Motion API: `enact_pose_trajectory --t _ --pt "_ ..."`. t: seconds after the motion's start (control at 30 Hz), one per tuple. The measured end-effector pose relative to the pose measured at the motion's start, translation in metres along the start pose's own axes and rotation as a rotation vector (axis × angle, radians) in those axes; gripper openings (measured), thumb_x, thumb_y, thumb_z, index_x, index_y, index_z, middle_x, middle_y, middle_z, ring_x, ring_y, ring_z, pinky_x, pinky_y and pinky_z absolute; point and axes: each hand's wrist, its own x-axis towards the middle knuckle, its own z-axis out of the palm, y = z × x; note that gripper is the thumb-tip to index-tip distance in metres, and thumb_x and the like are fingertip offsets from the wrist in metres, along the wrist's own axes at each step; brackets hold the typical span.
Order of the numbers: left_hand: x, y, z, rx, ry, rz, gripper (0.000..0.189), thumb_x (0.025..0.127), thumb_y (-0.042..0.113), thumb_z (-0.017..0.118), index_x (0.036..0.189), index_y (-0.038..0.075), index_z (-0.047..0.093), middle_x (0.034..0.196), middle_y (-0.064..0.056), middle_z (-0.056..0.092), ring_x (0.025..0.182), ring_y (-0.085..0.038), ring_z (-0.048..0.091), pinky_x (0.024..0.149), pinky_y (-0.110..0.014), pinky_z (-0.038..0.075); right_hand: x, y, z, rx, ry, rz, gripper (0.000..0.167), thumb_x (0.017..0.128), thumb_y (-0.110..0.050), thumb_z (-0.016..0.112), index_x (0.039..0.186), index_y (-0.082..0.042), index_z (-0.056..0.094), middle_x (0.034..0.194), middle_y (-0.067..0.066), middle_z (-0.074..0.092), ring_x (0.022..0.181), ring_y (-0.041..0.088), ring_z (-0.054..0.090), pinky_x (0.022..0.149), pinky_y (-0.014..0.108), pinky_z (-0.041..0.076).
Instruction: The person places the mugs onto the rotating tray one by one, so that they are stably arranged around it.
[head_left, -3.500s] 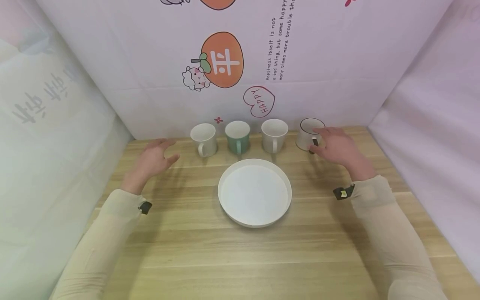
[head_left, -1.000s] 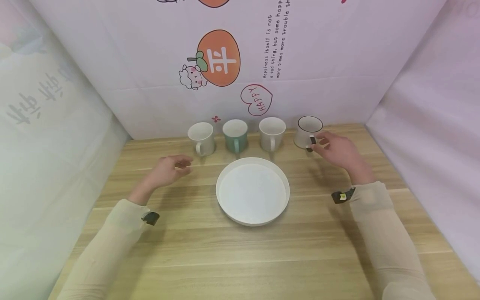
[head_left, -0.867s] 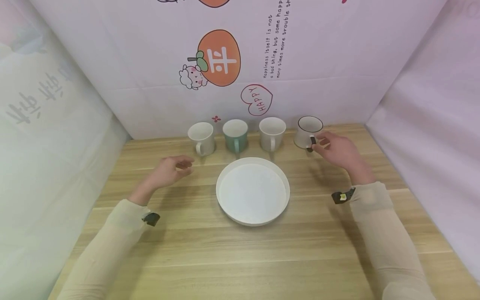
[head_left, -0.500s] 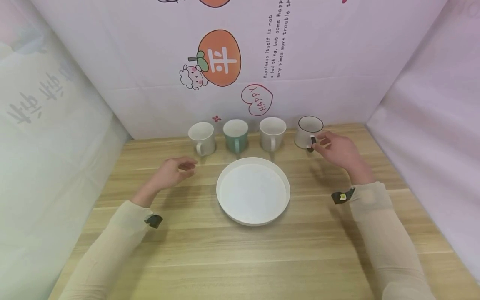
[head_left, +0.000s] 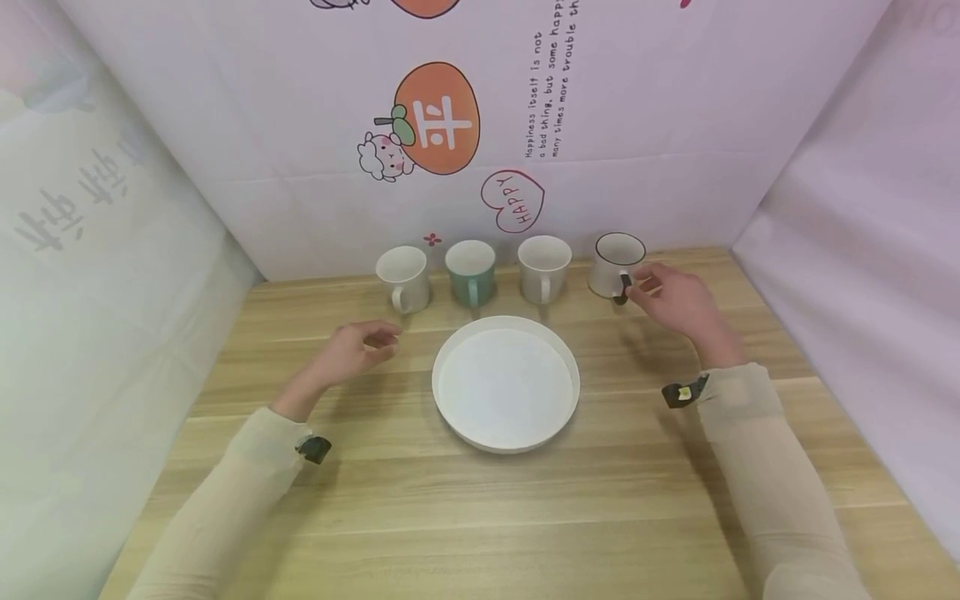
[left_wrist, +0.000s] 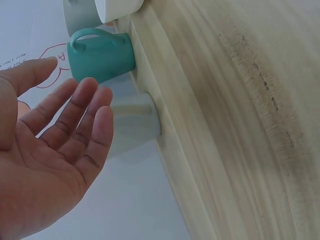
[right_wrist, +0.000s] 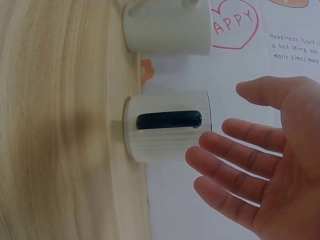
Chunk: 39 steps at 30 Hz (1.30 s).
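Several mugs stand upright in a row along the back: a white mug [head_left: 408, 292] at the left, a green mug [head_left: 475, 287], another white mug [head_left: 537, 279], and a white mug with a dark rim and black handle [head_left: 604, 279] at the right. The left hand [head_left: 352, 354] hovers between the leftmost mug and the tray, loosely bent and holding nothing. In the left wrist view its palm faces up near the green mug [left_wrist: 102, 57]. The right hand [head_left: 678, 300] is beside the dark-rimmed mug; in the right wrist view its spread fingers are apart from the black handle [right_wrist: 170, 120].
A round white tray [head_left: 562, 396] with a low rim lies on the wooden table [head_left: 495, 525], in front of the mugs. A printed white cloth [head_left: 637, 100] hangs right behind the row, and more cloth closes off both sides.
The left hand has moved right and nearer the tray's left rim, its fingers more bent. The right hand has drawn slightly back from the dark-rimmed mug's rim. Mugs and tray have stayed in place.
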Motion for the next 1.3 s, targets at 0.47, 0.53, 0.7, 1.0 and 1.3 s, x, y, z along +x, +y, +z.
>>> enact_pose_trajectory --t 0.47,0.53,0.7,1.0,1.3 --pt "0.0 -0.003 0.015 -0.004 0.01 0.013 0.037 0.096 0.015 0.065 0.131 0.004 0.061 0.111 -0.013 0.073 0.107 -0.031 0.068 0.094 -0.05 0.055 0.005 0.008 0.006 0.038 0.021 0.001 0.04 0.1 -0.033 0.054 0.129 -0.005 0.059 0.121 0.024 0.068 0.109 0.042 0.066 0.092 0.057 0.049" --pt "0.001 -0.002 0.017 -0.013 0.014 0.014 0.036 0.096 0.014 0.066 0.131 0.004 0.062 0.11 -0.013 0.073 0.105 -0.032 0.069 0.093 -0.049 0.056 0.006 0.01 0.006 0.04 0.027 -0.003 0.04 0.101 -0.033 0.053 0.128 -0.005 0.059 0.121 0.024 0.068 0.109 0.042 0.066 0.092 0.058 0.048" --pt "0.001 -0.002 0.022 -0.023 0.019 0.023 0.035 0.095 0.01 0.067 0.129 0.002 0.062 0.106 -0.015 0.073 0.1 -0.032 0.069 0.09 -0.047 0.056 0.008 0.013 0.007 0.043 0.039 -0.014 0.039 0.101 -0.03 0.052 0.127 -0.003 0.06 0.121 0.026 0.068 0.11 0.043 0.064 0.095 0.059 0.047" --pt "0.0 -0.002 0.029 -0.033 0.029 0.058 0.034 0.095 0.006 0.065 0.128 0.0 0.062 0.104 -0.016 0.073 0.096 -0.031 0.07 0.088 -0.046 0.058 0.008 0.012 0.008 0.06 0.033 0.011 0.037 0.101 -0.028 0.053 0.127 -0.003 0.06 0.121 0.027 0.067 0.11 0.045 0.063 0.094 0.059 0.047" --pt "0.002 -0.005 0.039 -0.053 0.019 0.062 0.034 0.094 0.005 0.065 0.128 0.0 0.062 0.106 -0.019 0.072 0.097 -0.03 0.069 0.09 -0.044 0.058 0.01 0.011 0.01 0.053 0.044 0.03 0.035 0.1 -0.026 0.05 0.124 -0.004 0.061 0.117 0.026 0.069 0.106 0.044 0.065 0.091 0.057 0.047"
